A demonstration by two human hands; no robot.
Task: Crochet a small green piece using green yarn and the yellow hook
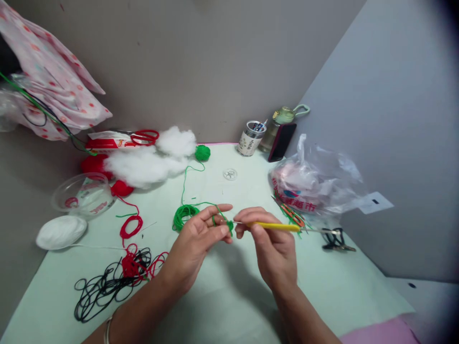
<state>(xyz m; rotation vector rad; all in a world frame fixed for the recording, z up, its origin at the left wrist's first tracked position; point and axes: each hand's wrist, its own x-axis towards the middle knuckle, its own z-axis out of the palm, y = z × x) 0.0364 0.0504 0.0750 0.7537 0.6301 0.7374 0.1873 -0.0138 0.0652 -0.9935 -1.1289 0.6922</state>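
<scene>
My left hand [201, 239] pinches a small green crochet piece [229, 225], with green yarn looped over its index finger. That yarn runs back to a loose green coil [183, 215] and on to a green yarn ball [202, 153] at the back of the table. My right hand [270, 248] grips a yellow-handled crochet hook [276, 226] whose metal tip enters the green piece. Both hands hover just above the pale green table [222, 296], near its middle.
Black cord [103, 286] and red yarn [131, 227] lie tangled at the left front. White stuffing [143, 165], red scissors [145, 137], a clear bowl [84, 193] and a white yarn ball [60, 232] sit left. A plastic bag [311, 184], a pen jar [251, 138] and a bottle [281, 122] stand right.
</scene>
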